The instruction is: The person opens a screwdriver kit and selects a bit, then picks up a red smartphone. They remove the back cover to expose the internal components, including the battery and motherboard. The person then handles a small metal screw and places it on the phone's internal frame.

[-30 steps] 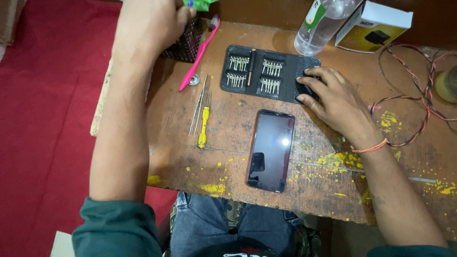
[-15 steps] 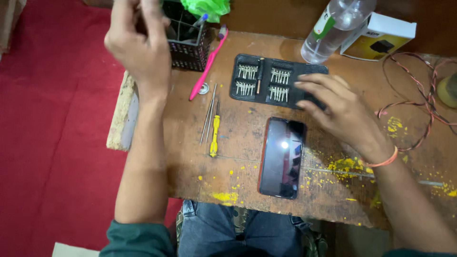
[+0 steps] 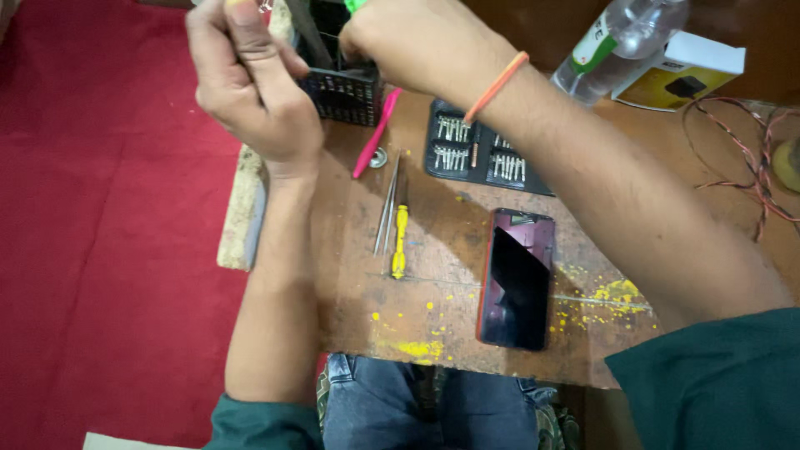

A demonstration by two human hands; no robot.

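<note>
My left hand [image 3: 250, 87] is raised over the table's left edge with its fingers pinched together. A small shiny metal piece [image 3: 265, 7] shows at the fingertips, at the frame's top. My right hand [image 3: 408, 42] reaches across to the black mesh basket [image 3: 342, 92] at the back; a bit of green [image 3: 357, 4] shows beside its fingers, and its grip is hidden. A dark phone with a red frame [image 3: 517, 279] lies flat on the worn wooden table [image 3: 433, 333]. An open black case of screwdriver bits [image 3: 467, 154] lies behind the phone.
A yellow-handled screwdriver [image 3: 400, 242], thin tweezers [image 3: 386, 208] and a pink tool [image 3: 377, 133] lie left of the phone. At the back right are a clear bottle [image 3: 617, 42], a white and yellow box [image 3: 679, 75] and tangled wires [image 3: 750, 167]. Red carpet [image 3: 100, 250] covers the floor on the left.
My right hand has left the bit case and swung up and left to the basket. My left hand stays raised with its fingers pinched. The view has shifted left.
</note>
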